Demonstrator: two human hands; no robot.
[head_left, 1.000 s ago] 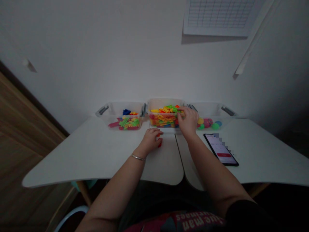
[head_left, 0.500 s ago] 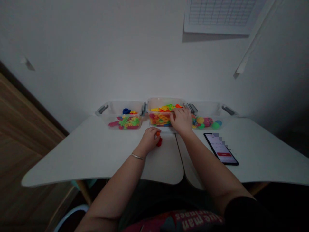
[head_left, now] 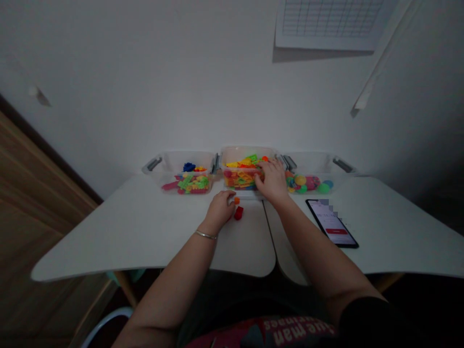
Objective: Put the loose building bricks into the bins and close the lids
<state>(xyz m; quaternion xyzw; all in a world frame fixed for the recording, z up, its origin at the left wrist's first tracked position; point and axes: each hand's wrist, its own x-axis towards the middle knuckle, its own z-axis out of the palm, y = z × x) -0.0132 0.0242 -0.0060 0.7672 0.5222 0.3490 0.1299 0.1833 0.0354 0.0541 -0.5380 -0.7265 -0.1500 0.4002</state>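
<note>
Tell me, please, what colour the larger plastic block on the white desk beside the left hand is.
The block is red, best in the head view.

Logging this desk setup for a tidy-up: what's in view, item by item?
storage bins: 3, clear with grey latches, along the desk's back
toy pieces: many, green, red, blue, left bin
building pieces: many, orange, yellow, green, middle bin
balls: several, mixed colours, right bin
block: 1, red, on desk
small piece: 1, orange, on desk
phone: 1, black, lit, right of hands
desk: 1, white, below everything
bracelet: 1, silver, left wrist
left hand: 1, beside small piece
right hand: 1, on building pieces
</note>
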